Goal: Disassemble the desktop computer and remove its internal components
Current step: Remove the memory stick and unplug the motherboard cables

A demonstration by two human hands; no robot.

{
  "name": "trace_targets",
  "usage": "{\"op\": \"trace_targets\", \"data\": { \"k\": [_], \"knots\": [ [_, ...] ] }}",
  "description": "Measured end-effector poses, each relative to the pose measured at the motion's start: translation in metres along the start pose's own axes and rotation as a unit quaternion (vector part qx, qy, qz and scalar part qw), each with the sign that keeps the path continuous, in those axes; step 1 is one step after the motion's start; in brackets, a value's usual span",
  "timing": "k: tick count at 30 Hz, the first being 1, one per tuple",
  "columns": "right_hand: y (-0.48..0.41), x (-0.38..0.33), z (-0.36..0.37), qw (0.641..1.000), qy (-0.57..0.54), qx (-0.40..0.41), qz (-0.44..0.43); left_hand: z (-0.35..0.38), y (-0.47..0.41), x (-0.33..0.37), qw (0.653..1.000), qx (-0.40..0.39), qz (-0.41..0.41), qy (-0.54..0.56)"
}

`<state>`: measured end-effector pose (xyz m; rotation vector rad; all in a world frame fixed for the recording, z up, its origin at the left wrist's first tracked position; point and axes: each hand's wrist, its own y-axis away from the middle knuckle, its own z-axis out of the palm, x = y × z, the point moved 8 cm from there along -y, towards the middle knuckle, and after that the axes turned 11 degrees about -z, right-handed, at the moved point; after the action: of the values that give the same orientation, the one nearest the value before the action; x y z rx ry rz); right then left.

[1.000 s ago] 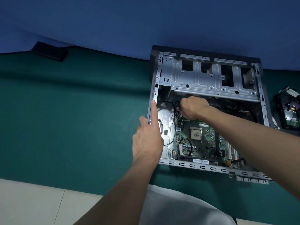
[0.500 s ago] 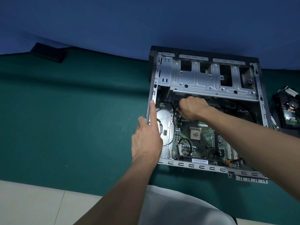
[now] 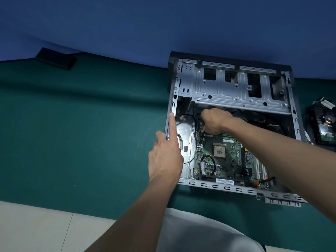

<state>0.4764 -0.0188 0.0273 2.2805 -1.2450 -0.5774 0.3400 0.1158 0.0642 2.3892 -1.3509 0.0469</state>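
The opened computer case (image 3: pixel 225 187) lies flat on the green counter (image 3: pixel 81 133). We see the left grip (image 3: pixel 164 160) holding nothing, its straight forefinger laid along the case's left rail. The right grip (image 3: pixel 215 121) reaches inside the case, with its fingers curled at the far left corner of the motherboard (image 3: pixel 225 168), below the drive cage (image 3: pixel 227 91). We cannot tell what it holds. A loose drive (image 3: pixel 325 128) sits just right of the case.

Lighting: dim, cool. Soft shadow band across green cloth table cover (image 3: pixel 87 106) at 9 o'clock. Faint sheen on silver pressed-steel drive cage (image 3: pixel 227 93), 1 o'clock. Edges bowed; centre sharp.
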Motion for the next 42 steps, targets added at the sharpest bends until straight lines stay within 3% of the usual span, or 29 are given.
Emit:
{"op": "trace_targets", "data": {
  "k": [8, 16, 24, 30, 37, 42],
  "knots": [
    [-0.001, 0.001, 0.003, 0.999, 0.019, 0.035, -0.005, -0.001, 0.000, 0.000, 1.000, 0.002, 0.001, 0.002],
    [-0.001, -0.002, 0.008, 0.998, -0.038, 0.036, -0.017, 0.000, -0.001, 0.001, 1.000, 0.010, 0.005, 0.000],
    [0.007, 0.011, 0.004, 0.962, -0.258, 0.078, -0.041, 0.000, -0.001, 0.002, 1.000, 0.009, 0.009, 0.008],
    [0.017, 0.018, 0.023, 0.972, -0.214, 0.091, -0.028, -0.001, -0.001, 0.001, 1.000, 0.010, 0.006, 0.013],
    [0.016, -0.007, 0.037, 0.992, -0.033, 0.124, -0.015, -0.002, 0.000, 0.002, 1.000, 0.005, 0.004, 0.016],
    [0.016, -0.019, 0.036, 0.992, -0.007, 0.127, 0.000, -0.001, 0.000, 0.002, 1.000, 0.001, 0.001, 0.018]
  ]
}}
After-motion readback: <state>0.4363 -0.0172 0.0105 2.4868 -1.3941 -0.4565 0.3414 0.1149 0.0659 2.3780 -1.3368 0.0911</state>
